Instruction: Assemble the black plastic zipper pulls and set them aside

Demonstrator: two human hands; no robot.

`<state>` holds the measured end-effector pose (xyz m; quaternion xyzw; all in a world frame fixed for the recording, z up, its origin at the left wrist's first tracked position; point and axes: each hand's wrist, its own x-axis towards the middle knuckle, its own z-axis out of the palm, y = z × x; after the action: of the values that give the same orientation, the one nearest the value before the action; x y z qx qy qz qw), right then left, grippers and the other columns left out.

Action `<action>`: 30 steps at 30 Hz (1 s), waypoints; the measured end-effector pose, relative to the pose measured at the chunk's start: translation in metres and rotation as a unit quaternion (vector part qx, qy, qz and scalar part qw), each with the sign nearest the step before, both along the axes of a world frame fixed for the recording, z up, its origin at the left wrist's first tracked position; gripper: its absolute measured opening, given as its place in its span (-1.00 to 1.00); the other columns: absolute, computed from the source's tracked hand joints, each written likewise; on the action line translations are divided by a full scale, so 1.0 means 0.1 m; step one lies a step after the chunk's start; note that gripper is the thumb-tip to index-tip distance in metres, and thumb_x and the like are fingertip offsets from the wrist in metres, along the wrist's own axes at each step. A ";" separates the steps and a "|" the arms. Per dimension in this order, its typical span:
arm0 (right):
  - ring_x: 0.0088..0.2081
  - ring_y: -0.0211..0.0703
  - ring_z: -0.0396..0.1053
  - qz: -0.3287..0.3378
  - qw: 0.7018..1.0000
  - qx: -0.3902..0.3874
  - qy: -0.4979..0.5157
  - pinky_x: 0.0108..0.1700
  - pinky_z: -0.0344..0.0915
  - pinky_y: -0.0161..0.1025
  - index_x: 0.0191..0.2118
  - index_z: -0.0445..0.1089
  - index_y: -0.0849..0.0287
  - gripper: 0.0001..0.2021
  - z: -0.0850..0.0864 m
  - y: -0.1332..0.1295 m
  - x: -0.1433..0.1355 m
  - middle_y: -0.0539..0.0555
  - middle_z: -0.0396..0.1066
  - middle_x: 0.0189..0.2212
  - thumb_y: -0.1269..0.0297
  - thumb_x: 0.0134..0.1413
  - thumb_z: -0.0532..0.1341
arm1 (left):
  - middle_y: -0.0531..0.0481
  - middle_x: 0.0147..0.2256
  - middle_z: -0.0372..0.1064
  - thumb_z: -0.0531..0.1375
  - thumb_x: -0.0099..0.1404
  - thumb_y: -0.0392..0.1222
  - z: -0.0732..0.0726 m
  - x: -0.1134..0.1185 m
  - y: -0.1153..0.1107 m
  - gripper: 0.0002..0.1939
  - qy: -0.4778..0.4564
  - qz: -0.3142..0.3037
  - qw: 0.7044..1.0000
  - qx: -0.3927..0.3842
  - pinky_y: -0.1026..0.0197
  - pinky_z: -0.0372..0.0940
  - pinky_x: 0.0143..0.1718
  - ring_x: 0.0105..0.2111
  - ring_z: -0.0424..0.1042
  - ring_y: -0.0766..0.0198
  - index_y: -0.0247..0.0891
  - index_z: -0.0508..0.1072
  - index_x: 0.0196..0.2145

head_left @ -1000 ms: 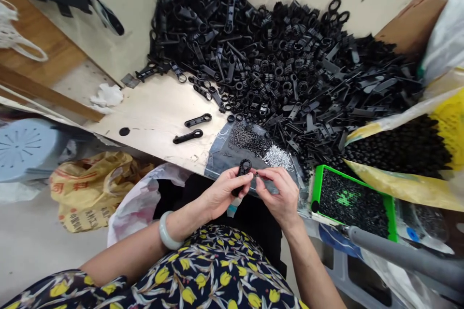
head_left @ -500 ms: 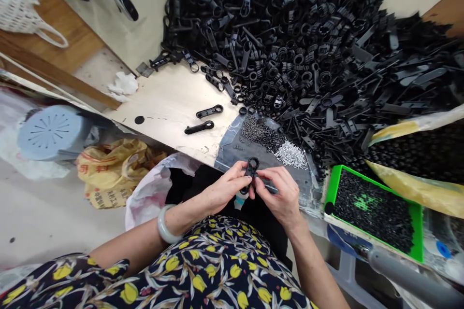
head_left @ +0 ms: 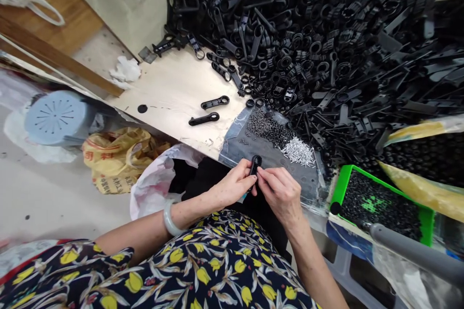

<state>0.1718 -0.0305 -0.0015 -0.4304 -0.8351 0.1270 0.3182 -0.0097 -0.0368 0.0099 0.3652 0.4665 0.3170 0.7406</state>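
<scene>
A black plastic handle part (head_left: 256, 161) with a rounded ring end is held upright in front of the body. My left hand (head_left: 235, 182) grips it from the left, fingers wrapped round its side. My right hand (head_left: 281, 189) is pinched at the part's right side, thumb and forefinger together; whatever lies between these fingertips is too small to make out. Just beyond the hands, small dark pieces (head_left: 264, 125) and a heap of silver pins (head_left: 299, 151) rest on a grey mat (head_left: 239, 152). Two similar black parts (head_left: 215, 102) lie on the pale tabletop (head_left: 170, 101).
A large pile of black plastic parts (head_left: 308, 34) covers the back and right. The green tray (head_left: 342, 186) of small black pieces stands at the right edge. Left below the table are a blue stool (head_left: 56, 118), a yellow bag (head_left: 108, 159) and a white-pink bag (head_left: 150, 183).
The held part has turned, so its ring end now shows more edge-on. My right fingers have moved up to near its ring end. The whole view has shifted slightly.
</scene>
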 end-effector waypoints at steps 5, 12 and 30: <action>-0.29 -0.16 0.49 -0.003 1.000 -0.013 -0.024 -0.17 0.43 -0.21 -0.01 0.52 0.18 -0.82 -0.06 -0.07 0.00 0.10 0.59 -0.27 0.46 0.38 0.21 | 0.08 -0.41 0.41 0.10 0.44 -0.16 -0.14 -0.01 -0.04 -0.85 0.038 -0.026 0.999 0.021 0.19 0.26 -0.21 -0.36 0.42 0.26 -0.20 0.25 -0.07; -0.28 -0.18 0.52 -0.009 0.998 -0.015 -0.055 -0.16 0.42 -0.24 -0.07 0.52 0.20 -0.87 -0.04 -0.06 -0.01 0.10 0.60 -0.26 0.43 0.40 0.21 | 0.08 -0.42 0.42 0.05 0.45 -0.20 -0.16 0.00 -0.01 -0.90 0.089 -0.046 0.994 0.040 0.18 0.27 -0.21 -0.34 0.45 0.23 -0.19 0.22 -0.10; -0.37 -0.14 0.34 0.038 0.966 -0.011 -0.256 -0.25 0.20 -0.22 -0.38 0.37 0.15 -0.74 0.19 0.20 -0.07 0.02 0.35 -0.45 0.40 0.42 0.15 | 0.15 -0.52 0.41 0.04 0.43 -0.27 -0.14 -0.09 0.09 -0.88 0.131 -0.107 0.983 0.074 0.22 0.24 -0.26 -0.38 0.46 0.23 -0.11 0.10 -0.21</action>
<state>0.1650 -0.0110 0.0178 -0.4196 -0.9031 0.0340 0.0842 -0.0188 -0.0274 -0.0039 0.5053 0.4925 0.2189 0.6739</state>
